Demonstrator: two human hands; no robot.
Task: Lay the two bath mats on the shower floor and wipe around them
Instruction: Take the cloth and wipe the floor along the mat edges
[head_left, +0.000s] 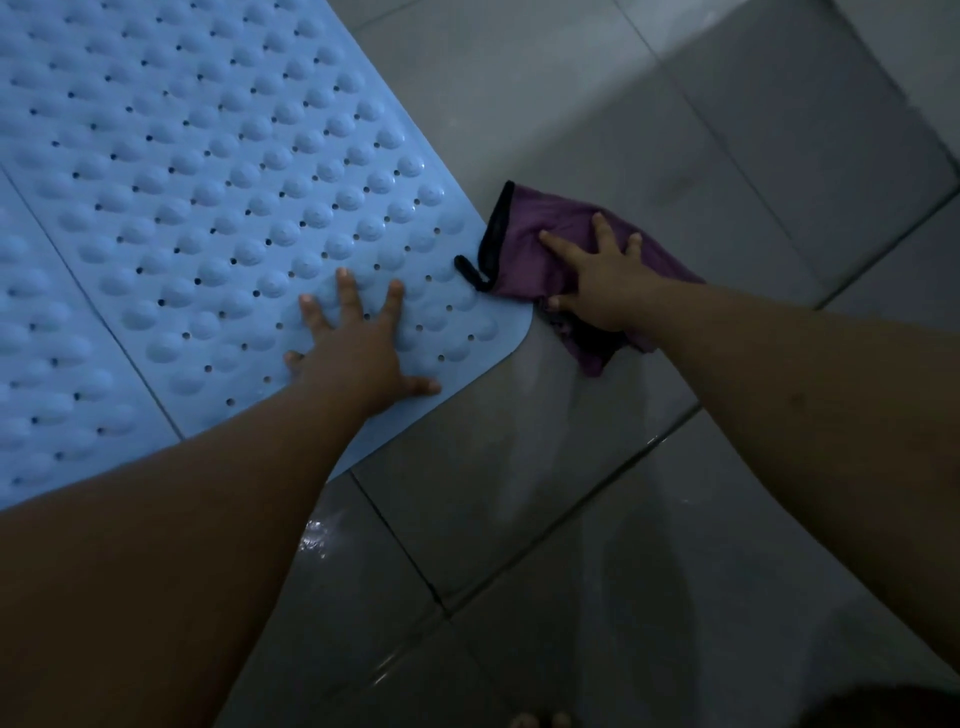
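Two light blue bath mats with raised bumps and drain holes lie side by side on the grey tiled floor. The larger visible mat (218, 171) fills the upper left; the second mat (47, 353) adjoins it along a seam at the far left. My left hand (358, 343) presses flat, fingers spread, on the near right corner of the first mat. My right hand (602, 280) lies flat with fingers spread on a purple cloth (535, 244) with a black edge and loop, on the tile just beside that mat corner.
Grey glossy floor tiles (727, 156) with dark grout lines stretch to the right and toward me, showing wet streaks and reflections (317, 535). Toes (540, 719) show at the bottom edge.
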